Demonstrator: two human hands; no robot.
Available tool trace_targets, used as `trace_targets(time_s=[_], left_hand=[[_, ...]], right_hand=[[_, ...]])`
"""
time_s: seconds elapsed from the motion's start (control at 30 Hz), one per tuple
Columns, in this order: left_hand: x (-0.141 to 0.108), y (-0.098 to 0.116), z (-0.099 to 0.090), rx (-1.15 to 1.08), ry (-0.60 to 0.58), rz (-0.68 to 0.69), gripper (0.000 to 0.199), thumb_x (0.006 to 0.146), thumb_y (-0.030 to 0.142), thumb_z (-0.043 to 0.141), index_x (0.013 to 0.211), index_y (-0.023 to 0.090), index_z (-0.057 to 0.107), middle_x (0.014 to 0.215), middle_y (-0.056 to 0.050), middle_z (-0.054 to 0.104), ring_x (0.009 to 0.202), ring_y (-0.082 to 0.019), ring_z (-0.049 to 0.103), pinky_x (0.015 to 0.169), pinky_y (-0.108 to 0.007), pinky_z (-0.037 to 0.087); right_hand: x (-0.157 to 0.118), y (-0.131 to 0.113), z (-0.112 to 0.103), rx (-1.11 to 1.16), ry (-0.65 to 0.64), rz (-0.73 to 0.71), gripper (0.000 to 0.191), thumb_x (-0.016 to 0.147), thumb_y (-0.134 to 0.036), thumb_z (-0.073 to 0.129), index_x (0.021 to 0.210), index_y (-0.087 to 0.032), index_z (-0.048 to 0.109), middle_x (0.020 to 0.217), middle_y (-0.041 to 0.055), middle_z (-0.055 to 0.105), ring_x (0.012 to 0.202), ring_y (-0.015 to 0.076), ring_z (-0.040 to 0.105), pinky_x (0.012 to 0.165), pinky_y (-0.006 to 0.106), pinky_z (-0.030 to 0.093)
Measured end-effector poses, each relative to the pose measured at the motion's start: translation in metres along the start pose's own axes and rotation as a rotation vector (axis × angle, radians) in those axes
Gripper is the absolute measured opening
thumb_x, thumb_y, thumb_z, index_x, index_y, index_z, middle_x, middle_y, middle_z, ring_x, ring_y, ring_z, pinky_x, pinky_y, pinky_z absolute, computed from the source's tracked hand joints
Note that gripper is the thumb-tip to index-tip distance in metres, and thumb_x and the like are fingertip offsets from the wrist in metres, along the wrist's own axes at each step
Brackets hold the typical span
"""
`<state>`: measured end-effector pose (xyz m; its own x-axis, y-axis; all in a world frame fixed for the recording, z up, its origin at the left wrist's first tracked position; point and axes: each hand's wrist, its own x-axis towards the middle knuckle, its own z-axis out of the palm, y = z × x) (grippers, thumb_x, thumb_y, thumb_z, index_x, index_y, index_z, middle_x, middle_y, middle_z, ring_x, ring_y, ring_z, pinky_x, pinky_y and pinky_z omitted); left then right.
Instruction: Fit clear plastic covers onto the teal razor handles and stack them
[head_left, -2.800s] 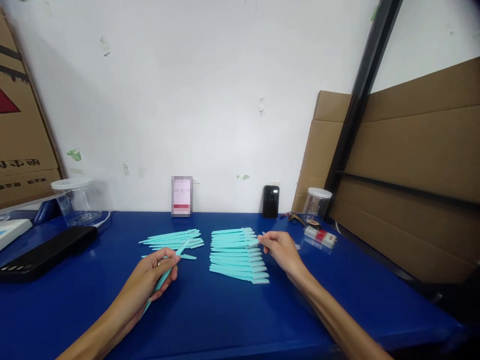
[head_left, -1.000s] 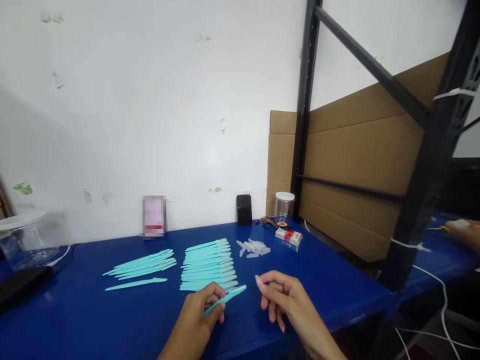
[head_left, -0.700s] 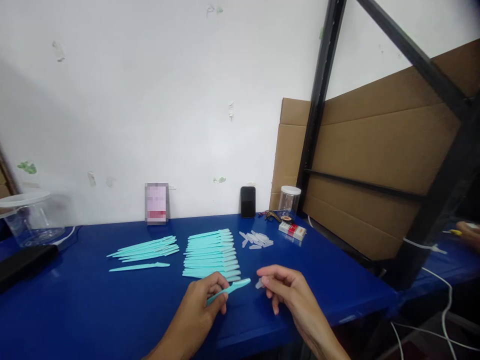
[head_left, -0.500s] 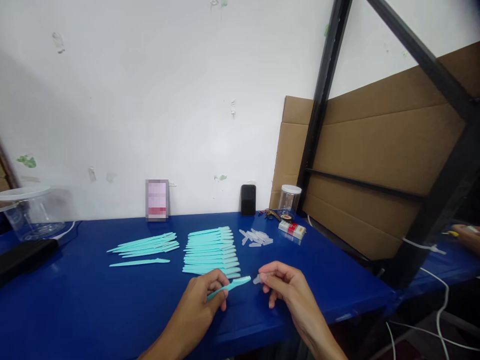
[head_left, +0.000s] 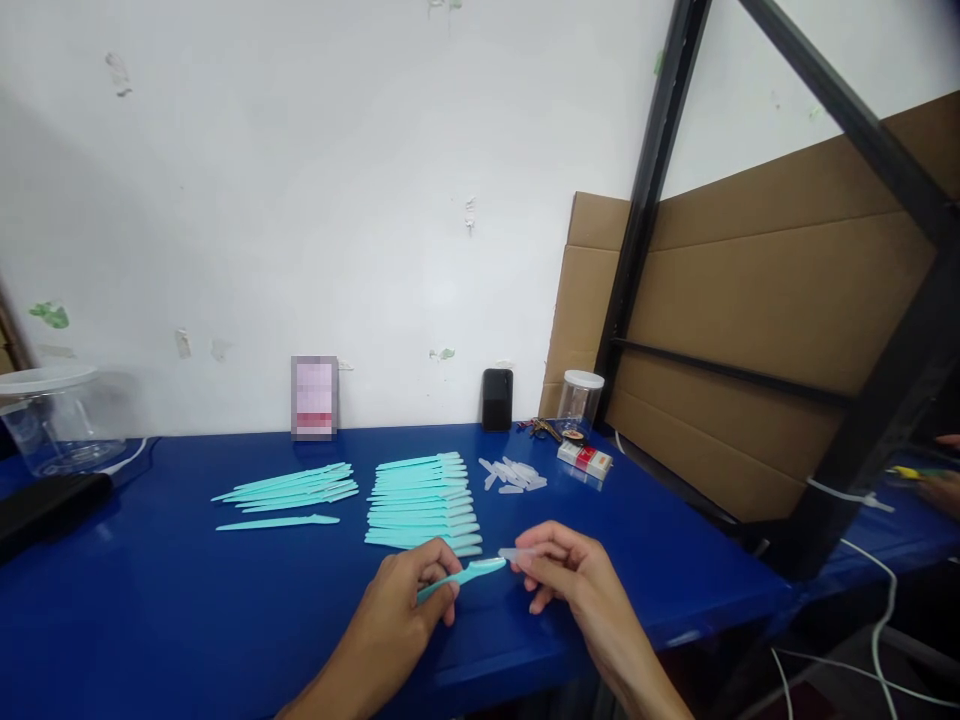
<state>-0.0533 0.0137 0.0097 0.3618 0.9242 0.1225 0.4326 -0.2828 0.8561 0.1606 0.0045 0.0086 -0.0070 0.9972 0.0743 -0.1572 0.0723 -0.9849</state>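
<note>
My left hand (head_left: 409, 610) pinches a turquoise eyebrow razor (head_left: 481, 568) by its handle, blade end pointing right. Between the thumb and fingers of my right hand (head_left: 574, 575) is a small translucent blade cap (head_left: 513, 554). The cap lies close to the razor's tip; whether they touch I cannot tell. Just beyond my left hand lies a row of turquoise razors (head_left: 416, 500), several with caps over their blade ends. A loose pile of caps (head_left: 517, 472) rests beyond my right hand. Further left are a fanned pile of razors (head_left: 292, 489) and one separate razor (head_left: 277, 522).
On the blue table (head_left: 172, 610), a black phone-like object (head_left: 496, 400) leans on the wall near a clear jar (head_left: 579, 400), keys (head_left: 541, 429) and a small box (head_left: 585, 461). A lidded tub (head_left: 67, 425) stands left. Another person's hand (head_left: 941, 492) shows far right.
The cap in my right hand has turned to lie more level, and its end is now closer to the razor's tip. The razor has shifted slightly right.
</note>
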Motion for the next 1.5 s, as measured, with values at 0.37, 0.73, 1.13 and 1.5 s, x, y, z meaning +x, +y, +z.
trace_targets(time_s=[0.37, 0.73, 1.13, 1.5], left_hand=[[-0.001, 0.007, 0.0, 0.008, -0.043, 0.001, 0.012, 0.086, 0.024, 0.051, 0.08, 0.02, 0.061, 0.066, 0.003, 0.068, 0.067, -0.016, 0.058, 0.064, -0.025, 0.035], [-0.016, -0.004, -0.006, 0.36, 0.047, 0.203, 0.011, 0.092, 0.021, 0.048, 0.094, 0.026, 0.057, 0.094, 0.001, 0.067, 0.083, -0.018, 0.06, 0.071, -0.026, 0.04], [0.038, -0.009, -0.072, 0.498, 0.256, 0.163, 0.013, 0.093, 0.028, 0.045, 0.088, 0.024, 0.056, 0.083, -0.001, 0.064, 0.078, -0.02, 0.058, 0.07, -0.03, 0.041], [0.051, -0.03, -0.072, 0.579, 0.197, 0.234, 0.012, 0.094, 0.024, 0.041, 0.092, 0.024, 0.053, 0.09, -0.002, 0.063, 0.084, -0.021, 0.059, 0.074, -0.032, 0.042]], right_hand=[[-0.006, 0.006, 0.009, -0.293, -0.122, -0.045, 0.023, 0.079, -0.039, 0.072, 0.084, -0.017, 0.074, 0.069, 0.0037, 0.068, 0.067, 0.0171, 0.059, 0.055, 0.023, 0.042], [-0.003, 0.002, 0.009, -0.136, -0.154, 0.005, 0.03, 0.074, -0.044, 0.076, 0.081, -0.017, 0.065, 0.063, 0.001, 0.065, 0.061, 0.0144, 0.056, 0.05, 0.021, 0.038], [0.016, 0.006, -0.023, -0.219, 0.192, -0.123, 0.029, 0.08, -0.048, 0.061, 0.079, -0.019, 0.065, 0.075, 0.0056, 0.068, 0.067, 0.0188, 0.058, 0.05, 0.025, 0.043], [0.018, 0.009, -0.022, -0.274, 0.197, -0.125, 0.029, 0.083, -0.048, 0.058, 0.079, -0.02, 0.065, 0.075, 0.0034, 0.066, 0.067, 0.0178, 0.058, 0.051, 0.024, 0.043]])
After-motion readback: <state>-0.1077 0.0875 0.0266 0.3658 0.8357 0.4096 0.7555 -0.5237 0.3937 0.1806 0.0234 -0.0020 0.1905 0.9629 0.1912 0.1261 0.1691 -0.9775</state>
